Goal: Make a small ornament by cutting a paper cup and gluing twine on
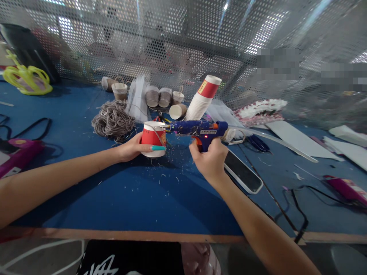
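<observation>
My left hand (134, 148) is closed round a red and white paper cup (149, 138), held just above the blue table. A thin strand of cord runs across the cup's side. In my right hand (210, 156) is a dark blue glue gun (197, 129), its small red light lit and a long clear glue stick (275, 138) trailing from its back. The nozzle points left and meets the cup near its upper edge; whether it touches, I cannot tell. Behind the cup lies a tangled heap of grey-brown cord (114, 120).
A leaning stack of paper cups (200, 101) and several small cord-wrapped cups (164, 97) stand behind. A phone (243, 172) lies right of my right hand. Purple tools (346, 190) with black cables sit at both sides. A perforated metal screen (183, 42) closes off the back.
</observation>
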`<state>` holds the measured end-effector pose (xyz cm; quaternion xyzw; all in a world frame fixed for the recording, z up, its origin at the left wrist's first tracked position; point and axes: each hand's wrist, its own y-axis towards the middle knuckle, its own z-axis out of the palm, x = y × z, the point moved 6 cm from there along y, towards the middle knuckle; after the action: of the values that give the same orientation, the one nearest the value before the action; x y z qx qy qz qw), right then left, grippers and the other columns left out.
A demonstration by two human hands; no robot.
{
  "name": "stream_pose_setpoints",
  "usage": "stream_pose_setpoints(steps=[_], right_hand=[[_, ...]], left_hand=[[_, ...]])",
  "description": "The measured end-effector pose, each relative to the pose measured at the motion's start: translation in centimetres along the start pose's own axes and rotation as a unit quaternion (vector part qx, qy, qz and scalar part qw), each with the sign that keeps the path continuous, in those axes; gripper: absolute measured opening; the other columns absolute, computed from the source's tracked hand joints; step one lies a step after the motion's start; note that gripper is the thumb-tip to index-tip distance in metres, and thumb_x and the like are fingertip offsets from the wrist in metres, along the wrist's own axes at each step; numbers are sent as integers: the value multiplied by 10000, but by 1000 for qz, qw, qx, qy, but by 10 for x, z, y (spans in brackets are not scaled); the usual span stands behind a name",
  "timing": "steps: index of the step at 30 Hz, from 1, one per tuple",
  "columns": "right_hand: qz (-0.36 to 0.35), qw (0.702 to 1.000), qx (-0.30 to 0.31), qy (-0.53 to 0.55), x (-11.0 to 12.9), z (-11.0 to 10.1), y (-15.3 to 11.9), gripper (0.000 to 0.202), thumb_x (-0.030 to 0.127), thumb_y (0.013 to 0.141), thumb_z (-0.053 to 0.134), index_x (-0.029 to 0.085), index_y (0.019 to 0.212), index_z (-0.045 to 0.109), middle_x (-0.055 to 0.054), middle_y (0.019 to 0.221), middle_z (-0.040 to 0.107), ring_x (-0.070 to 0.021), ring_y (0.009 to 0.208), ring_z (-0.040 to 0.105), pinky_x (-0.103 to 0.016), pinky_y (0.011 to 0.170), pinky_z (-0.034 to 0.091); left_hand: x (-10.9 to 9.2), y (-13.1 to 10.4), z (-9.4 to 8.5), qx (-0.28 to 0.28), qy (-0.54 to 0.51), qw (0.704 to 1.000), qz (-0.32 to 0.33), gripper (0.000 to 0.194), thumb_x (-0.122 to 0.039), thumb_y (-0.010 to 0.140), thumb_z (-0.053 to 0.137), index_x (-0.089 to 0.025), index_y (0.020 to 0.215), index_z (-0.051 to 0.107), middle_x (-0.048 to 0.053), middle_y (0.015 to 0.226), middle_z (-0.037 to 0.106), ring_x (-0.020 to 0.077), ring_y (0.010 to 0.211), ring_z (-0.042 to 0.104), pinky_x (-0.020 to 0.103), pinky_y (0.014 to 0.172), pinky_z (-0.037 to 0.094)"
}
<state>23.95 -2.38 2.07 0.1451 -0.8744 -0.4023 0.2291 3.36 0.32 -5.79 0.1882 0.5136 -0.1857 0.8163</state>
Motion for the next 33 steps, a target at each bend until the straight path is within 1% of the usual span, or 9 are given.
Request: stream_pose_setpoints(steps=[4, 7, 15, 20, 24, 28, 33], right_hand=[[-35, 999, -32, 13, 0, -1, 0, 120, 333, 741, 529, 237, 784, 471, -3, 558, 537, -187, 500, 560, -333, 487, 459], [-39, 998, -40, 9, 0, -1, 0, 113, 321, 744, 530, 236, 788, 469, 4, 545, 524, -184, 490, 554, -329, 480, 454], [-7, 1000, -27, -1, -4, 0, 0, 131, 340, 730, 534, 236, 784, 477, -15, 556, 555, -208, 504, 582, -357, 507, 477], [5, 1000, -19, -1, -6, 2, 0, 142, 338, 726, 528, 228, 812, 500, -42, 590, 584, -229, 543, 605, -381, 538, 486], [14, 1000, -16, -11, -8, 2, -1, 140, 356, 731, 532, 238, 779, 474, -38, 575, 565, -228, 538, 596, -379, 533, 474], [20, 999, -17, -22, -10, 2, 0, 142, 359, 725, 538, 245, 749, 455, -36, 567, 549, -235, 544, 597, -384, 540, 473], [22, 999, -13, -33, -10, 2, 1, 159, 374, 719, 532, 254, 721, 427, -29, 557, 534, -238, 550, 604, -383, 540, 479]], left_hand=[[1, 1, -1, -2, -4, 1000, -2, 562, -256, 551, 889, -142, 1056, 669, 84, 967, 740, 216, 879, 691, 342, 849, 522], [1, 1, -1, -5, -10, 1000, -3, 554, -255, 541, 896, -143, 1038, 681, 77, 951, 745, 205, 867, 695, 317, 823, 527], [0, -1, -1, -17, -19, 1000, -1, 539, -243, 518, 902, -145, 1008, 700, 66, 924, 755, 199, 838, 702, 298, 786, 535], [0, 0, -1, -13, -23, 1000, 1, 522, -245, 522, 893, -149, 999, 706, 60, 921, 756, 197, 833, 700, 291, 769, 534], [0, 0, 0, -7, -13, 1000, 3, 516, -266, 537, 885, -146, 1006, 705, 68, 912, 757, 201, 826, 703, 294, 766, 536], [0, -1, -1, -1, -5, 1000, 11, 522, -271, 555, 871, -148, 1029, 687, 71, 923, 754, 210, 837, 702, 313, 792, 533], [1, -1, -1, 12, 14, 1000, 19, 527, -283, 603, 838, -158, 1081, 654, 80, 961, 746, 239, 884, 700, 371, 858, 519]])
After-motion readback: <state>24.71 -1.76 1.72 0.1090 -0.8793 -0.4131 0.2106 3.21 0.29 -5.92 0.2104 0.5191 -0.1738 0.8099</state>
